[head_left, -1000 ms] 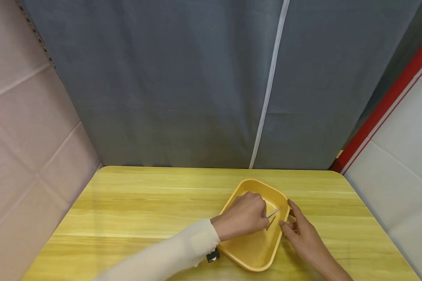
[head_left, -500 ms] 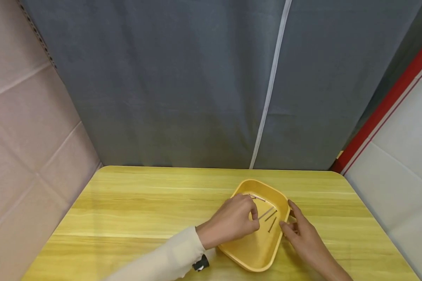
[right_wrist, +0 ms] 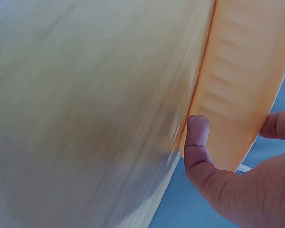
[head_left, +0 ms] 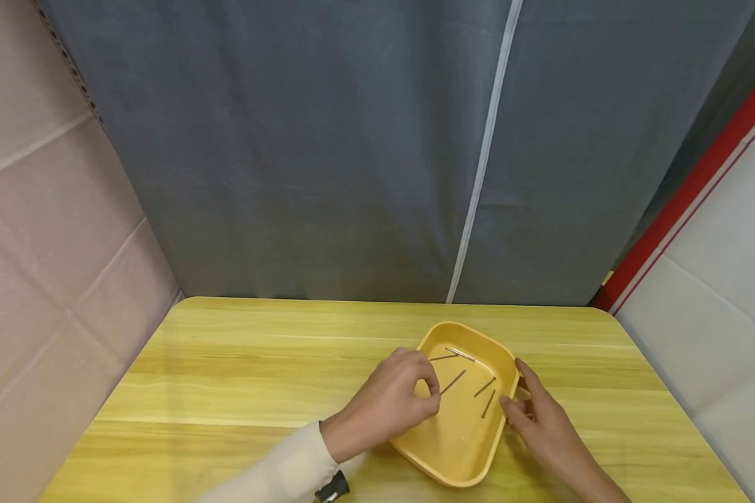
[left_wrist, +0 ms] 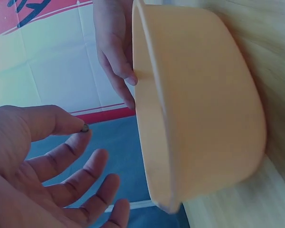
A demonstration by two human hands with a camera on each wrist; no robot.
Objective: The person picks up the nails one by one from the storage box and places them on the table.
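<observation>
Five thin nails (head_left: 453, 381) lie scattered in the yellow tray (head_left: 459, 467) on the wooden table (head_left: 239, 377) — the right hand (head_left: 541, 419) pinches its right rim; the left hand (head_left: 390, 402) hovers beside it, fingers loosely spread.

Grey curtain (head_left: 352, 154) behind a yellow wooden table (head_left: 239, 377).
</observation>
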